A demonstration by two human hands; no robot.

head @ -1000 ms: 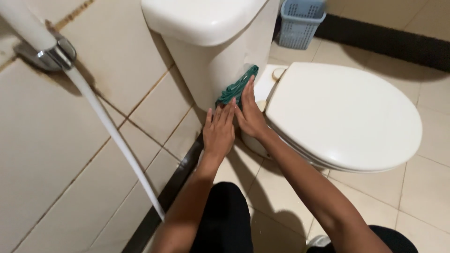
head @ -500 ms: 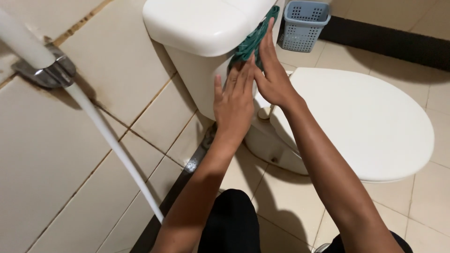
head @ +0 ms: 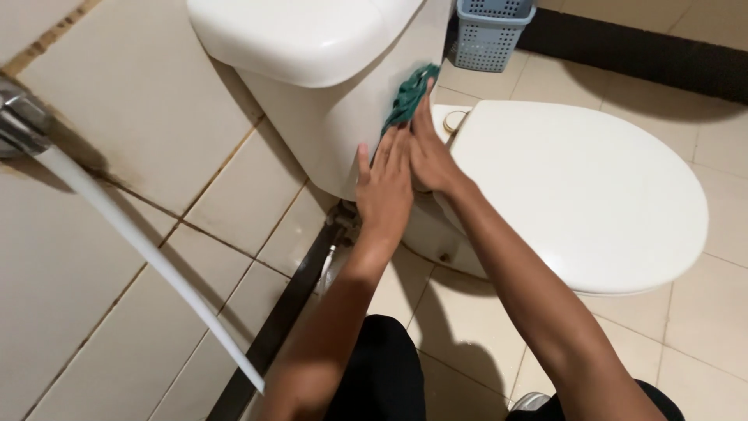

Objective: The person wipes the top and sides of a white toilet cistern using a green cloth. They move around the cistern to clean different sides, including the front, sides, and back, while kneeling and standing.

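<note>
Toilet tank (head: 327, 117), hands on green cloth (head: 407, 95)

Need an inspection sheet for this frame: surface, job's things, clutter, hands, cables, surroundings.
Surface: side wall of the white toilet tank, glossy; no dirt can be made out.
Job's things: green cloth, bunched, pressed against the tank side.
Clutter: blue slotted basket on the floor behind the toilet.
Hands: right hand flat on the cloth; left hand flat on the tank beside it, fingers spread.
Cables: none; a white hose runs down from a metal wall fitting.
Surroundings: closed toilet lid, beige wall tiles with stained grout, tiled floor.
</note>
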